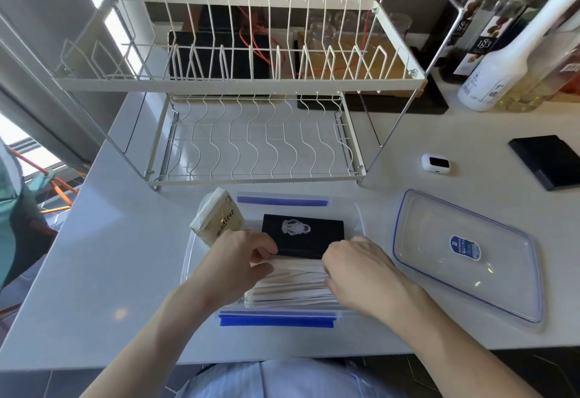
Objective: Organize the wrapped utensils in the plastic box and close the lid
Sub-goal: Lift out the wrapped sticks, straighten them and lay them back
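Note:
A clear plastic box (282, 201) with blue clasps sits on the white counter in front of me. Inside lie several white paper-wrapped utensils (295, 284) stacked lengthwise, and a black packet (303, 234) with a white print behind them. My left hand (238, 259) grips the left ends of the wrapped utensils, fingers curled over them. My right hand (357, 269) grips their right ends in the same way. The clear lid (467, 253) with a blue rim and a blue label lies flat on the counter to the right of the box.
A cream tissue packet (216, 217) leans at the box's far left corner. A white wire dish rack (251, 134) stands right behind the box. A small white device (436, 163), a black wallet (549, 162) and bottles (502, 61) are at the right.

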